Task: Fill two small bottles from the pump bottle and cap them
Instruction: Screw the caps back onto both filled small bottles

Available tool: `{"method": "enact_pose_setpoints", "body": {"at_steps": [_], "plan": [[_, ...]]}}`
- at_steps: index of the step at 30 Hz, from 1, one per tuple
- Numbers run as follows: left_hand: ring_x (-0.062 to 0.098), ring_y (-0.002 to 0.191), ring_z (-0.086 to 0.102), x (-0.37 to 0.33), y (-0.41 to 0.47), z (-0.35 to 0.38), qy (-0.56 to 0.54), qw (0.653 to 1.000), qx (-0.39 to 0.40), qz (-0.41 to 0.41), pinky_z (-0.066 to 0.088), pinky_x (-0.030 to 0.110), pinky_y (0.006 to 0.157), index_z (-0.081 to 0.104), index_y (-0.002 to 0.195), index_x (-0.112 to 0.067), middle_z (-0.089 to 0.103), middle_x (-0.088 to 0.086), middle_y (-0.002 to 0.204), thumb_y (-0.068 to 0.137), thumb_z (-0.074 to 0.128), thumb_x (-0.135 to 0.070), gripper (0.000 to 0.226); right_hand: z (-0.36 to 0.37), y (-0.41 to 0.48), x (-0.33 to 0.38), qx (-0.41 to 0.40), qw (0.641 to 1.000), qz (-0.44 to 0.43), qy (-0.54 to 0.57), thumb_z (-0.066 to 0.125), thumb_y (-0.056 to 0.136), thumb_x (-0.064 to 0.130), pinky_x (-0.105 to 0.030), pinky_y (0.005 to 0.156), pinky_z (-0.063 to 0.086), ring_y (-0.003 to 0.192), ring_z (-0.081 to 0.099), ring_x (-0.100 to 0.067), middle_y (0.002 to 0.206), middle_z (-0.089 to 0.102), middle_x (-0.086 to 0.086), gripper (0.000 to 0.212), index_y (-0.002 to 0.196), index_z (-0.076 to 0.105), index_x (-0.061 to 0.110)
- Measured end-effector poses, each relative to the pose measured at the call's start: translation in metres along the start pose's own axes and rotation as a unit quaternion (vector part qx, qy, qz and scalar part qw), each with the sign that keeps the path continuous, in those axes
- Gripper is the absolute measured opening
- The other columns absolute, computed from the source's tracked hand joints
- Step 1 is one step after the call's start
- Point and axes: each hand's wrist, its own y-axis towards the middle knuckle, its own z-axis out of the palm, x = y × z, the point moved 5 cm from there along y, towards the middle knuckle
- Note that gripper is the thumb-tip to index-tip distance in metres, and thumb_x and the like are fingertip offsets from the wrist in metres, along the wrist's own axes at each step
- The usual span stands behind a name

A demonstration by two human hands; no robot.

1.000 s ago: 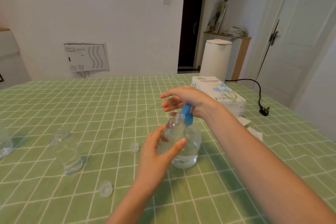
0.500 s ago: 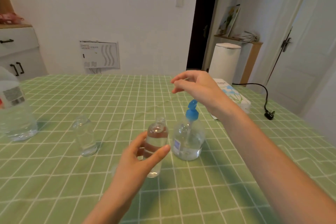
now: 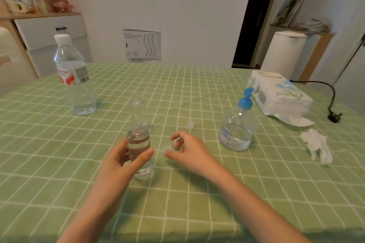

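We hold a small bottle upright near the middle of the desk, which is covered by a green checked cloth. Our left hand has its grip clamped on the bottle, thumb on the right side and fingers round the left. The bottle's neck is bare and clear liquid fills much of it; its base is down at the cloth.

Just beside it, our right hand lies low over the cloth with thumb and fingers curled toward a little clear cap. The cap sits between the thumb tip and the forefinger; whether the grip is clamped on it or only close to it, we cannot tell.

A second small bottle stands uncapped directly behind the first. A second cap lies on the cloth beyond our right hand. The pump bottle, blue-headed and partly full, stands to the right, apart from both hands.

Farther off, a water bottle stands at the far left, a tissue pack at the far right, with a crumpled tissue and a black cord near it.
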Motion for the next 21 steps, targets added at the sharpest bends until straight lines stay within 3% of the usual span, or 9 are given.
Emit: {"method": "enact_pose_setpoints", "body": {"at_steps": [4,8,11,16,21], "plan": [[0.022,0.095,0.065,0.001,0.001,-0.006,0.0,1.0,-0.009,-0.001,0.049,0.037,0.086,0.068,0.096,-0.032,0.073,0.0,0.098,0.056,0.073,-0.038,0.042,0.015,0.01,0.002,-0.015,0.998,-0.005,-0.057,0.071,0.079,0.043,-0.026,0.086,0.041,0.108,0.053,-0.017,0.119,0.053,-0.001,0.058,0.127,0.05,0.018],[0.023,0.094,0.066,0.003,0.001,-0.007,0.004,1.0,-0.012,-0.001,0.049,0.039,0.087,0.067,0.097,-0.031,0.073,0.0,0.097,0.056,0.073,-0.038,0.042,0.019,0.014,0.005,-0.037,0.994,-0.02,-0.097,0.067,0.085,0.036,-0.029,0.091,0.042,0.108,0.053,-0.02,0.118,0.054,-0.004,0.041,0.119,0.058,0.015],[0.021,0.093,0.066,0.004,0.001,-0.008,0.003,1.0,-0.013,-0.001,0.049,0.037,0.086,0.068,0.095,-0.033,0.073,0.0,0.096,0.055,0.073,-0.041,0.041,0.016,0.011,0.006,-0.041,0.995,-0.035,-0.088,0.068,0.085,0.032,-0.025,0.085,0.041,0.103,0.055,-0.018,0.113,0.06,-0.003,0.034,0.114,0.062,0.014],[0.016,0.091,0.067,0.007,0.002,0.003,0.007,1.0,0.002,-0.002,0.049,0.034,0.083,0.069,0.095,-0.034,0.074,-0.003,0.093,0.053,0.073,-0.046,0.044,-0.01,-0.001,0.015,-0.016,0.997,-0.055,0.054,0.071,0.084,0.023,-0.02,0.084,0.05,0.091,0.064,-0.011,0.107,0.069,0.001,0.035,0.118,0.064,0.018],[0.011,0.091,0.066,0.012,0.003,0.019,0.024,1.0,0.016,-0.003,0.05,0.031,0.082,0.063,0.101,-0.037,0.072,-0.007,0.096,0.058,0.067,-0.051,0.046,-0.045,-0.015,0.02,-0.048,0.974,-0.052,0.216,0.079,0.075,0.015,-0.015,0.073,0.054,0.075,0.066,-0.002,0.082,0.073,0.003,0.029,0.093,0.057,0.021]]}}
